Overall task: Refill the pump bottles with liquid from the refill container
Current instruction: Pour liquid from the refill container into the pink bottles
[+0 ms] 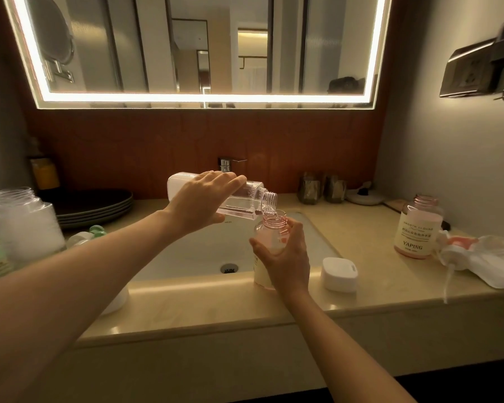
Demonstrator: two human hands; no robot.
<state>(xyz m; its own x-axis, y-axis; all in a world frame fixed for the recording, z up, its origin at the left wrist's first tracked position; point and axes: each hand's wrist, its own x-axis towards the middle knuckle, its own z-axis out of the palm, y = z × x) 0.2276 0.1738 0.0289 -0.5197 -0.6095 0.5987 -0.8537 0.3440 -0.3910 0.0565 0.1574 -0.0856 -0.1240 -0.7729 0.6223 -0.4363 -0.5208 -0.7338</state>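
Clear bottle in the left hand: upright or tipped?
Tipped. The left hand holds the clear bottle nearly on its side, open neck over the pink bottle in the right hand.

The left hand (200,199) grips a clear container (242,200) tipped on its side over the sink (192,251), its mouth at the neck of a pink bottle (269,245). The right hand (285,261) holds that bottle upright at the sink's front edge. A white cap (338,274) sits just beside it on the worktop (376,289).
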